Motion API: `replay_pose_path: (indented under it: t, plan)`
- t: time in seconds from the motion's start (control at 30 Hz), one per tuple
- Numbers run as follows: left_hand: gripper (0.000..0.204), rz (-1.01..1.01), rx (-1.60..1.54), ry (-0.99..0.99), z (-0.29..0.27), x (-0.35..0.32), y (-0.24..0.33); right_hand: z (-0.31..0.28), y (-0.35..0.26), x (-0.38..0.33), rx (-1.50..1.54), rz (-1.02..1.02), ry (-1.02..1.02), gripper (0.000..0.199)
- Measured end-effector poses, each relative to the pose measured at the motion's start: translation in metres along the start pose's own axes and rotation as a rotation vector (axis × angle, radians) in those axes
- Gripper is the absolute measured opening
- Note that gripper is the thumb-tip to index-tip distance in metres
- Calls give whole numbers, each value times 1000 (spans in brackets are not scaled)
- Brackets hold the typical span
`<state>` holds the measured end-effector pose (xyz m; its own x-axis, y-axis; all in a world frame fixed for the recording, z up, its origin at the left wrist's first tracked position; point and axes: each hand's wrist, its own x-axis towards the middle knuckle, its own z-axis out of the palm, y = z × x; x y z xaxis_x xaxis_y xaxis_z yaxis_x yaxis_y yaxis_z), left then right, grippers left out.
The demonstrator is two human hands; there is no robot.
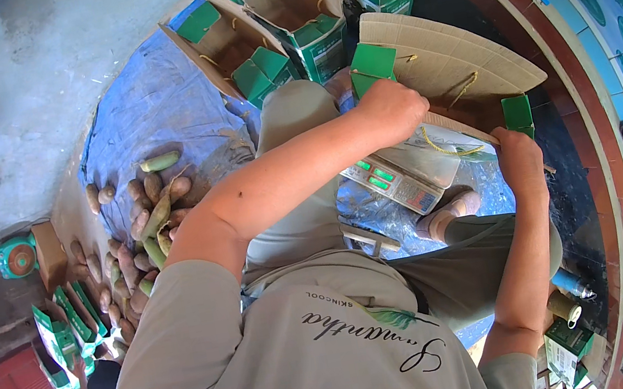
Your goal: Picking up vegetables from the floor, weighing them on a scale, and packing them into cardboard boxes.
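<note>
An open green cardboard box (452,45) with a brown inside and yellow cord handles stands in front of me, its far wall folded up high. My left hand (394,108) is closed at the near left corner of this box. At the near right corner, my right hand (520,158) pinches the edge of the near wall. Between my hands hangs one yellow cord handle (436,146). Just this side of the box lies a digital scale (402,185) with green lit displays, with a clear plastic sheet or bag beside it.
Several open green boxes (324,51) stand in a row beyond my knee. Sweet potatoes (128,264) and a few green, long vegetables (160,162) lie piled on a blue tarp (153,97) at left. A tiled wall (596,61) curves along the right. Another person's arm shows at lower left.
</note>
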<state>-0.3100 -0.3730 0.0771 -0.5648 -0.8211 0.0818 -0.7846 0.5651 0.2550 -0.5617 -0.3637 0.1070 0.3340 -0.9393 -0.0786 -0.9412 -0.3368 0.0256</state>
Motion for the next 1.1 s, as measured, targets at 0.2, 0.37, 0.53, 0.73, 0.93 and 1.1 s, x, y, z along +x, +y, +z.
replay_pose_path:
  t: [0.2,0.37,0.53,0.73,0.93,1.1]
  plan:
    - [16,-18,-60,-62,-30,-7,0,-5,-4,-6,30,-63,-29,13]
    - [29,-252,-587,381,-77,-37,-36,-6,-7,-10,169,-52,1,9]
    - [25,-722,-579,753,-31,-114,-123,-11,-18,-7,196,-118,23,10]
    - [35,-1077,-501,129,148,-192,-149,-15,-14,-9,339,-68,-52,15]
    - [59,-1035,-552,336,294,-218,-160,-19,-31,6,379,-122,-63,16]
    - [60,-1031,-272,-284,235,-158,-123,-18,-23,4,350,-30,-64,14]
